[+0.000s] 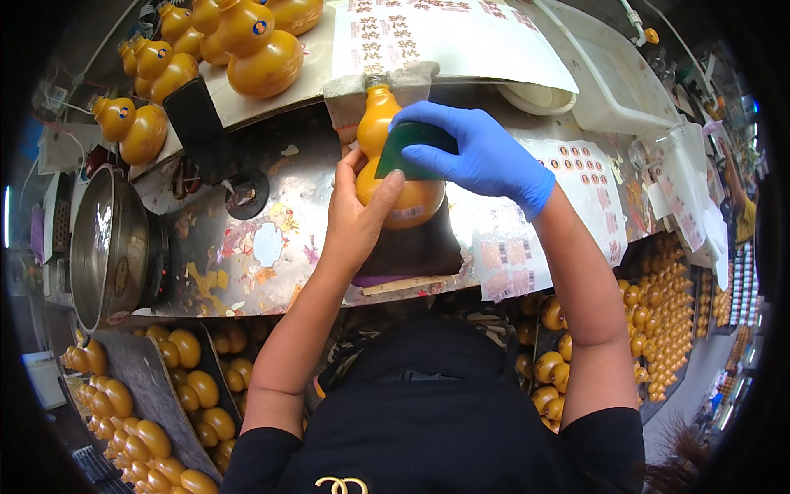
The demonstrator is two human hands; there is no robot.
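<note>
Currently, the stained sheet-metal table carries one work position, midway between its far and near edges. Below the near edge, at left and right, loose stocks of amber bottles are held; whether these are labelled cannot be told. A white printed sheet lies along the far edge, and thin white label sheets overlie the right part of the near edge. Printed pieces remain on both, so label supply is not exhausted. At the far-left corner, amber bottles stand grouped, several bearing a round blue sticker; these appear further advanced.

Work item: one glossy amber gourd-shaped bottle, neck toward the far edge, lower bulb over a dark pad toward the near edge. The bare left hand is curved around its left side, holding it. The blue-gloved right hand grips a flat green scraper against the bottle's waist. A small pale rectangular label is on the lower bulb. Judgement: labelling is partly complete, with smoothing apparently in hand; the covered area cannot be assessed.
</note>
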